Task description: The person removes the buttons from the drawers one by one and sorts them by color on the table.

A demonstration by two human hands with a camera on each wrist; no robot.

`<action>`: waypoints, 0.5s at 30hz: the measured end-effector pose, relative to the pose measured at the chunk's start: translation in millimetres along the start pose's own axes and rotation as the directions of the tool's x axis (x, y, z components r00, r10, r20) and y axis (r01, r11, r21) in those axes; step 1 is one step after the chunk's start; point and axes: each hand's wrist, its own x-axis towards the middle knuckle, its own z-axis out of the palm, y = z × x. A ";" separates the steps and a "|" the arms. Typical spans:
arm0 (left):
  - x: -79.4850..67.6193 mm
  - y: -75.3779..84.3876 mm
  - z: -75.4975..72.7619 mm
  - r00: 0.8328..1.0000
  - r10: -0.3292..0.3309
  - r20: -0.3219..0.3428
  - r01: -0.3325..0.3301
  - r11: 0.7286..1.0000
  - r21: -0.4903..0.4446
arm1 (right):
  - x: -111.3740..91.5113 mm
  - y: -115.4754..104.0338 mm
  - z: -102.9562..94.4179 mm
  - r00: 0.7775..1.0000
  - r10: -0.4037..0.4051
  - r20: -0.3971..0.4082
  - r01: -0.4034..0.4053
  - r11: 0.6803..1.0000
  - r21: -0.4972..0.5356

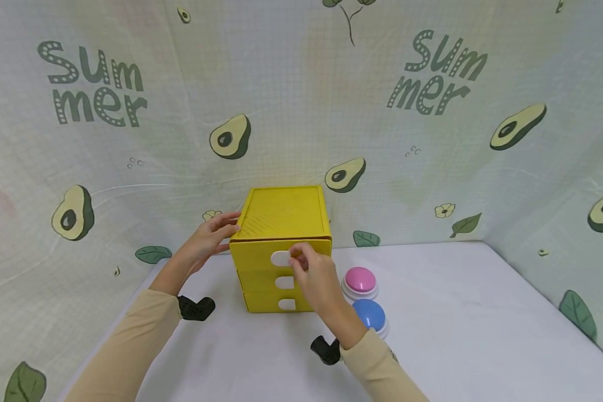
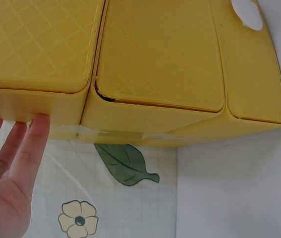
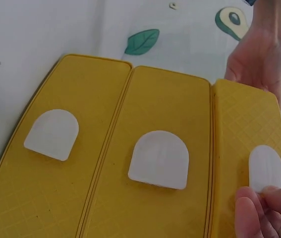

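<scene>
Drawer unit (image 1: 287,215) stands on the table (image 1: 442,312), before the cloth (image 1: 286,72). On its front: top tab (image 1: 279,258) above middle tab (image 1: 284,282), bottom tab (image 1: 286,304) lowest. Left hand (image 1: 212,237) at the unit's left side; right hand (image 1: 317,274) in front, at the right end of the top tab. Right of the unit, on the table: rear button (image 1: 360,280), with front button (image 1: 369,314) before it.

Obstacle, centre: yellow drawer unit (image 1: 286,212). Obstacle, unit's left side: left grip (image 1: 206,240), fingers touching the wall. Obstacle, front right: right grip (image 1: 315,276), pinching the top white handle (image 1: 280,258). Obstacles, right: pink button (image 1: 360,280); blue button (image 1: 369,314), beside the right forearm. Passages: worktop (image 1: 442,312) right of both buttons; gap between forearms, reaching the lower handles (image 1: 284,282).
</scene>
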 end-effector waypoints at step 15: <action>0.2 -0.9 -1.0 1.000 0.009 0.008 -0.009 1.000 -0.008 | 6.0 2.5 3.6 0.999 0.050 -0.006 -0.050 0.999 -0.014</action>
